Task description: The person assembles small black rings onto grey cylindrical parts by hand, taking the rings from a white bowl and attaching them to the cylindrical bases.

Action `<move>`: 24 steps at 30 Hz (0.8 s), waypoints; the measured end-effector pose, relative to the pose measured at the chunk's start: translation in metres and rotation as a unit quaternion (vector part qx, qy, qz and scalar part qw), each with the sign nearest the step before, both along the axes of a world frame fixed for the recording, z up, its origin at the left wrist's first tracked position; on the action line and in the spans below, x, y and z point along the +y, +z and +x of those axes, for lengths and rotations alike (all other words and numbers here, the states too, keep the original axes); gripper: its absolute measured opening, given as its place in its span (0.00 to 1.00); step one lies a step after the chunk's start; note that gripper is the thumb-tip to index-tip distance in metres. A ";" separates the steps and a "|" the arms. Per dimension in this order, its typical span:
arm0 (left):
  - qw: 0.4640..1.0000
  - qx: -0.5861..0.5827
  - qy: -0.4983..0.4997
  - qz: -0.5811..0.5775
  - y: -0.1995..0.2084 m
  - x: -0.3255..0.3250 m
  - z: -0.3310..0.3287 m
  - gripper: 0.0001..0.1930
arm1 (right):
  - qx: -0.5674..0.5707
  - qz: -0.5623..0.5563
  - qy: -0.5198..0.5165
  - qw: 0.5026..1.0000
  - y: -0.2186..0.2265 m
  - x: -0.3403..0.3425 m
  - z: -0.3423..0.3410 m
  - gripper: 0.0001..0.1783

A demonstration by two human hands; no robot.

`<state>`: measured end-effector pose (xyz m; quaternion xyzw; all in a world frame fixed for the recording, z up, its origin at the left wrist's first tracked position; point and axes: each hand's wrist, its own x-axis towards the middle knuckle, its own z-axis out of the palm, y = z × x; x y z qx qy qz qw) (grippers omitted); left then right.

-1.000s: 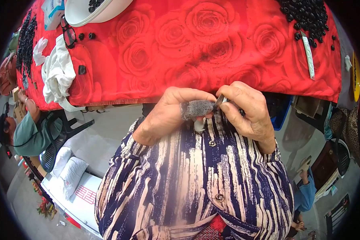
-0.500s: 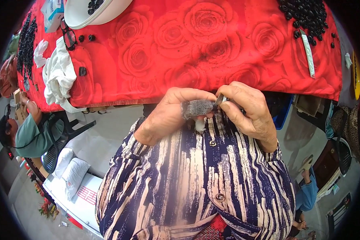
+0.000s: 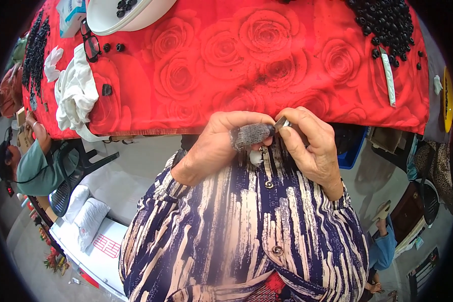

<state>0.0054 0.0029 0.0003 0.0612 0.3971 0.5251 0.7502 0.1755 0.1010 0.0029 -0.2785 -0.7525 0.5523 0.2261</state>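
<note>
At the table's near edge my left hand (image 3: 209, 146) is closed, pinching a small black piece (image 3: 272, 130) between thumb and fingers. A grey knitted cover (image 3: 250, 136) wraps one of its fingers, and a white wrapping (image 3: 256, 158) shows on another finger below. In my right hand (image 3: 312, 146), closed in a pinch, is a small thin metal blade (image 3: 282, 122). The blade's tip is against or right beside the black piece; I cannot tell which. Part of the blade is hidden by my fingers.
On the red rose-patterned tablecloth (image 3: 181, 75) lie a pile of black bead-like pieces (image 3: 387, 25), a white strip (image 3: 388, 75), a white cloth (image 3: 77, 93) and eyeglasses (image 3: 90, 45). A white bowl (image 3: 98, 22) stands far left. Another person (image 3: 35, 161) sits at left.
My right hand has tilted slightly, and the blade and the black piece show more clearly. My left hand keeps its pinch. The view has shifted a little.
</note>
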 end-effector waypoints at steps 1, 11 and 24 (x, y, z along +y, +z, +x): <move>1.000 0.003 0.000 0.001 -0.001 0.000 0.000 0.11 | -0.004 0.003 0.002 1.000 0.001 0.000 0.000 0.09; 0.999 0.033 0.015 0.011 -0.002 -0.001 0.003 0.11 | -0.023 0.013 0.002 1.000 0.003 0.000 -0.001 0.09; 0.999 0.036 -0.017 0.020 -0.004 -0.002 0.002 0.10 | 0.000 0.042 0.065 0.997 0.000 0.012 0.004 0.10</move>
